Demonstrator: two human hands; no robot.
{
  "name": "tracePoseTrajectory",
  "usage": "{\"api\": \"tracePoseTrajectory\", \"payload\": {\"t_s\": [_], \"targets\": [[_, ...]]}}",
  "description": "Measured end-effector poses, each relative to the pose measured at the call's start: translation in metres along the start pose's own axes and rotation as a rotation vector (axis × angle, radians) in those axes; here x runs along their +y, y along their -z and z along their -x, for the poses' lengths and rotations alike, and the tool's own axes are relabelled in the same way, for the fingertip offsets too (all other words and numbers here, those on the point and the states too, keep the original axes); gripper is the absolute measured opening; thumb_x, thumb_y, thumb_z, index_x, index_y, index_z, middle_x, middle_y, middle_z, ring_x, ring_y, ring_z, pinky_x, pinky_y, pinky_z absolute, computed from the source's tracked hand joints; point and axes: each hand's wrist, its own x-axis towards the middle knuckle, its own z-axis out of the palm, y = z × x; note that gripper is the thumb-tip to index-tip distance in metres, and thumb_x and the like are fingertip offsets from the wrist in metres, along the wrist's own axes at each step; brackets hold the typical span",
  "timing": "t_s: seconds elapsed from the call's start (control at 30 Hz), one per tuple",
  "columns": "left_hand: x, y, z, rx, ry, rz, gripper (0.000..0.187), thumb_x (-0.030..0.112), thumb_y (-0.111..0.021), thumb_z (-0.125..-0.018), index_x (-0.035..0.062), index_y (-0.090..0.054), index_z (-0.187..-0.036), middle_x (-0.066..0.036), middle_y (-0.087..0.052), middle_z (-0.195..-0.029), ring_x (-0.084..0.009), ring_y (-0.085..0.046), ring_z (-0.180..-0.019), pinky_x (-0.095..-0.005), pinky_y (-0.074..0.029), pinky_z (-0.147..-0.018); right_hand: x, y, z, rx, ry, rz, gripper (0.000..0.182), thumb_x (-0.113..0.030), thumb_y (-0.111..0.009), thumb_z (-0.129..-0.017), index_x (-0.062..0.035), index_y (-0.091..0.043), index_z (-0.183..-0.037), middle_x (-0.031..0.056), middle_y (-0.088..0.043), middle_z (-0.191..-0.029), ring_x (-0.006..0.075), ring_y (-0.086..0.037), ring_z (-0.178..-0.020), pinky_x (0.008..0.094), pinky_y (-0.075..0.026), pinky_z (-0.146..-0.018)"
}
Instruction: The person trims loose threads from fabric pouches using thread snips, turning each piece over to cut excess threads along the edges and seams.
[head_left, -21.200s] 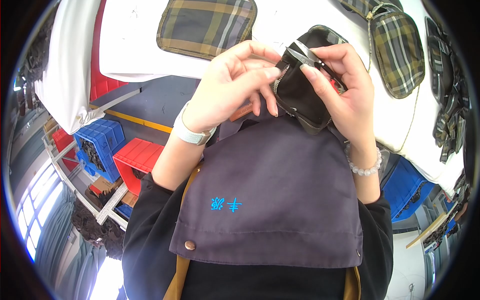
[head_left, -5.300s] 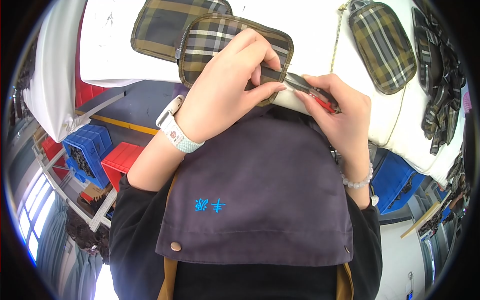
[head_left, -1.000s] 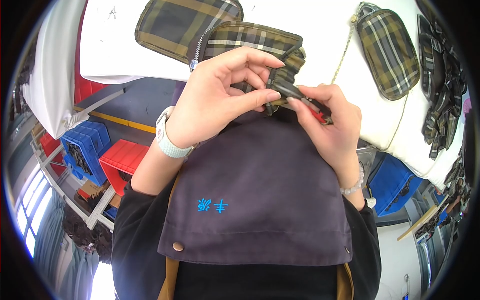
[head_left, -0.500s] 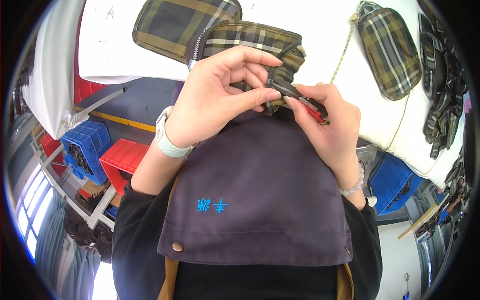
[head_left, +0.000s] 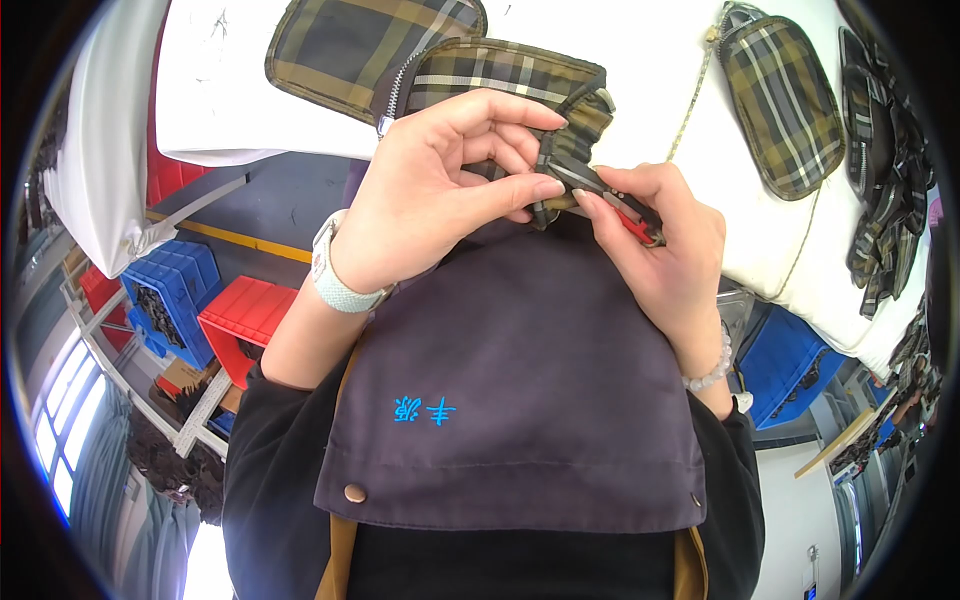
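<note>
My left hand [head_left: 440, 185] is closed on the bound edge of a plaid fabric pouch [head_left: 490, 70], pinching it between thumb and fingers. The pouch is olive, black and white, with a silver zipper [head_left: 398, 90] along its left side. In my right hand [head_left: 660, 225] is a small pair of thread snips [head_left: 635, 225] with a red part and grey blades. The blades point left and lie against the gathered cloth by my left thumb. Exactly where the tips touch is hard to make out.
Another plaid piece [head_left: 370, 50] lies behind the pouch on the white table [head_left: 220, 90]. To the right are a plaid pouch [head_left: 785, 105] with a cord and a pile of plaid pieces [head_left: 885, 200]. Blue bins [head_left: 175, 290] and a red bin [head_left: 250, 315] stand below table height.
My right hand has shifted slightly right, and more of the snips' grey blades shows against the cloth. The left hand and pouch have barely moved.
</note>
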Motion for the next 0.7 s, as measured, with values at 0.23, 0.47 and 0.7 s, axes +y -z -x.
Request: {"api": "tracePoseTrajectory", "payload": {"t_s": [0.23, 0.47, 0.7], "targets": [[0.0007, 0.0001, -0.0002, 0.003, 0.004, -0.008, 0.042, -0.008, -0.071, -0.088, -0.003, -0.061, -0.128, -0.003, -0.063, -0.094, -0.0037, -0.062, -0.076, -0.0152, -0.046, -0.051, 0.0005, -0.0025, 0.0011, -0.003, 0.015, 0.035, 0.021, -0.012, -0.082, -0.083, -0.0047, -0.067, -0.096, 0.0047, -0.071, -0.077, 0.0172, -0.068, -0.061, 0.0267, -0.05, -0.054], [0.0005, 0.0007, 0.0, 0.0, 0.003, 0.013, 0.041, -0.009, -0.071, -0.088, -0.0032, -0.061, -0.128, -0.003, -0.063, -0.094, -0.0034, -0.061, -0.075, -0.0156, -0.045, -0.049, 0.0023, -0.004, 0.0009, 0.029, 0.034, 0.013, 0.021, -0.012, -0.082, -0.083, -0.0047, -0.068, -0.096, 0.0046, -0.071, -0.077, 0.0166, -0.067, -0.06, 0.0268, -0.049, -0.053], [0.0, 0.0, -0.0001, 0.001, -0.01, -0.011, 0.041, -0.009, -0.07, -0.089, -0.0032, -0.06, -0.129, -0.003, -0.063, -0.093, -0.0035, -0.061, -0.074, -0.0156, -0.044, -0.049, 0.0012, -0.0029, -0.0008, 0.013, 0.05, 0.037, 0.022, -0.012, -0.082, -0.083, -0.0051, -0.067, -0.098, 0.0045, -0.071, -0.078, 0.0164, -0.067, -0.06, 0.0272, -0.049, -0.053]]}}
